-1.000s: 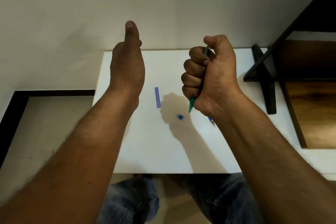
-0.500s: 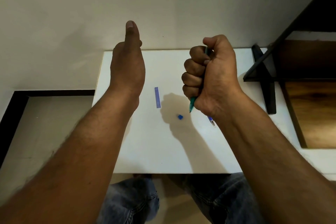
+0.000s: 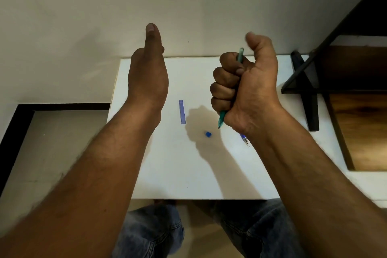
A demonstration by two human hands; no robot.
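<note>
Blue strip (image 3: pixel 182 111), blue cap (image 3: pixel 208 134), white table (image 3: pixel 167 174)

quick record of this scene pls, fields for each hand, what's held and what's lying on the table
left grip: open hand, seen edge-on, thumb pointing up, holds nothing
right grip: fist curled round the green pen, thumb lifted off it
green pen: roughly upright in the fist, both ends sticking out
table: white, below both hands
blue strip: flat on the table between the hands
blue bit: small, on the table near the green pen's lower end
blue pen: on the table, mostly hidden by the right wrist
black frame: at the table's right edge
</note>
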